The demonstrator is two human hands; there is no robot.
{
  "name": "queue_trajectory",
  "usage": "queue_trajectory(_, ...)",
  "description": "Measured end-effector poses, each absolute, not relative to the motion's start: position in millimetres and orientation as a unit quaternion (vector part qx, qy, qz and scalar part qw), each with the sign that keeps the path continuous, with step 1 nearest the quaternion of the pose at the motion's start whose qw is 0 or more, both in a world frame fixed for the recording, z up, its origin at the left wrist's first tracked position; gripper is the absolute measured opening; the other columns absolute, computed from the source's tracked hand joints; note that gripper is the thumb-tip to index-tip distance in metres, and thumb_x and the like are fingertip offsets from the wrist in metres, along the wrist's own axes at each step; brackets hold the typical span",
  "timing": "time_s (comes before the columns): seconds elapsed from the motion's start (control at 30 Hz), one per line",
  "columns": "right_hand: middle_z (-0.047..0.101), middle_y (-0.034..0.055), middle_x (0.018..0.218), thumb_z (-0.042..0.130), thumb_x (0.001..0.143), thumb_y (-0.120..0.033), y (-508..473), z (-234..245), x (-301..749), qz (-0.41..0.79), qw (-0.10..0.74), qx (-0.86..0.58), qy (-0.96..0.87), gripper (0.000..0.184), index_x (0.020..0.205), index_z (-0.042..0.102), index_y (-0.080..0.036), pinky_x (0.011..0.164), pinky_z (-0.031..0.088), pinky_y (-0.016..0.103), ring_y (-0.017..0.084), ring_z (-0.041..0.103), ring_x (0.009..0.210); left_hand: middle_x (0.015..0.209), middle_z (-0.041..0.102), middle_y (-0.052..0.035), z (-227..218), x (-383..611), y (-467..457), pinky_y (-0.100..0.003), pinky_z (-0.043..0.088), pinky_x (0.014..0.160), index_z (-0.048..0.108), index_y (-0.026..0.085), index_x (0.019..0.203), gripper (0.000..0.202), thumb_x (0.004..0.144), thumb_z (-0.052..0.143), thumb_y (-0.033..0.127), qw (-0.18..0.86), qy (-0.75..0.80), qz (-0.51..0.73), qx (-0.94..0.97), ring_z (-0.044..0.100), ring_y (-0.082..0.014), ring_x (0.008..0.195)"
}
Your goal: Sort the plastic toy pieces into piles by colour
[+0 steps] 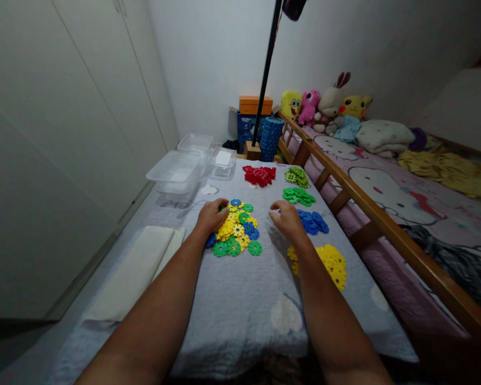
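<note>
On the cloth lies a mixed pile of notched plastic flower discs (236,227) in yellow, green and blue. My left hand (212,216) rests against the pile's left edge, its thumb and fingers curved and slightly apart, with a bit of green showing between them. My right hand (287,218) hovers right of the pile, thumb and index finger apart and nothing visible between them. Just beyond that hand is a heap of blue discs (313,222). Yellow discs (332,264) lie partly behind my right forearm. Green discs (299,196), light green discs (296,177) and red discs (258,175) form separate heaps.
Clear plastic containers (176,168) stand at the table's back left. A folded cream cloth (134,270) lies at the left. The wooden bed rail (356,206) runs along the right side. A black pole (266,75) on a wooden base and a blue foam roller (271,140) stand behind.
</note>
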State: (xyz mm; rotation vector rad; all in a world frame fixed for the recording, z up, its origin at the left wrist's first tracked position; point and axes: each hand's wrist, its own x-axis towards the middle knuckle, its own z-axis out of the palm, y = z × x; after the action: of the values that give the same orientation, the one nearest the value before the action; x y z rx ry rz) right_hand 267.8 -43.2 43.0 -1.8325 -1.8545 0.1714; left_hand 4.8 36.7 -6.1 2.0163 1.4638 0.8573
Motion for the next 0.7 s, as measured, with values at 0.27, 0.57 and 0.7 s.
queue_trajectory(0.27, 0.067, 0.0118, 0.106, 0.068, 0.084, -0.023, -53, 28, 221, 0.117, 0.181, -0.624, -0.751, 0.028, 0.111, 0.070, -0.017, 0.095, 0.042, 0.037, 0.025, 0.058, 0.101, 0.106, 0.078, -0.0056, -7, 4, 37, -0.034, 0.053, 0.092, 0.075, 0.023, 0.111, 0.035, 0.083, 0.057, 0.034, 0.251, 0.532, 0.316, 0.744, 0.070, -0.0234, 0.098)
queue_trajectory(0.57, 0.063, 0.0047, 0.102, 0.067, 0.080, -0.010, -48, 19, 214, 0.183, 0.247, -0.606, -0.734, 0.039, 0.118, 0.066, -0.021, 0.090, 0.045, 0.032, 0.019, 0.057, 0.093, 0.110, 0.077, -0.0068, -12, 4, 40, -0.034, 0.052, 0.094, 0.073, 0.021, 0.115, 0.038, 0.085, 0.054, 0.035, 0.235, 0.531, 0.304, 0.756, 0.069, -0.0230, 0.100)
queue_trajectory(0.7, 0.062, 0.0062, 0.105, 0.066, 0.080, -0.007, -47, 18, 209, 0.206, 0.263, -0.595, -0.731, 0.041, 0.119, 0.065, -0.019, 0.089, 0.046, 0.032, 0.019, 0.058, 0.093, 0.112, 0.077, -0.0083, -13, 4, 40, -0.035, 0.052, 0.095, 0.072, 0.020, 0.116, 0.039, 0.085, 0.053, 0.035, 0.235, 0.527, 0.306, 0.757, 0.069, -0.0237, 0.101)
